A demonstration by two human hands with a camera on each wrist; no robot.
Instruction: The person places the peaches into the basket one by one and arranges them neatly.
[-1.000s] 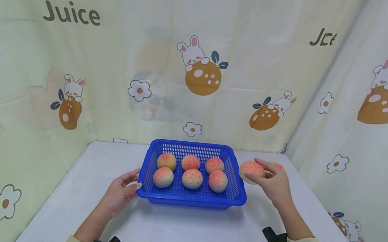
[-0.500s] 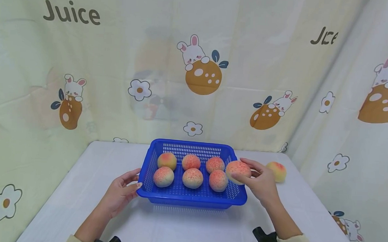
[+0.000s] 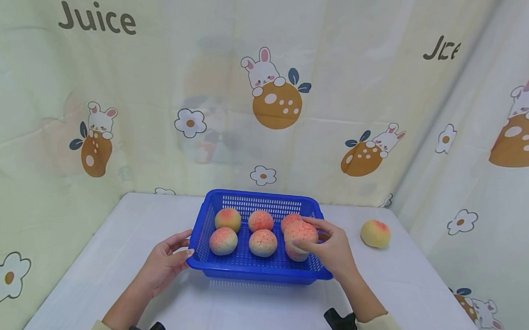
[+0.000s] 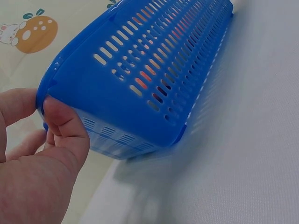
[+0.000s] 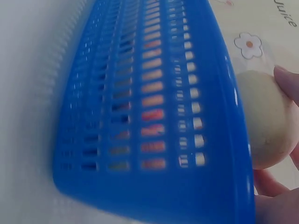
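A blue plastic basket (image 3: 260,271) with slotted walls stands on the table, and several peaches (image 3: 263,243) lie inside it in two rows. My left hand (image 3: 164,265) pinches the rim at its left end; the left wrist view shows thumb and fingers on either side of that rim. With my right hand (image 3: 337,251) I hold a peach (image 3: 301,231) above the basket's right part, partly hiding the two peaches there. In the right wrist view the held peach (image 5: 264,119) shows its pale underside behind the basket wall, between thumb and fingers.
One yellow peach with a red top (image 3: 375,234) sits on the white table (image 3: 249,312), right of the basket. A patterned curtain (image 3: 215,84) hangs behind the table, with more cloth along the right side.
My right hand has carried the peach leftward from beside the basket to over its right part, uncovering the yellow peach on the table. The left hand and basket have stayed put.
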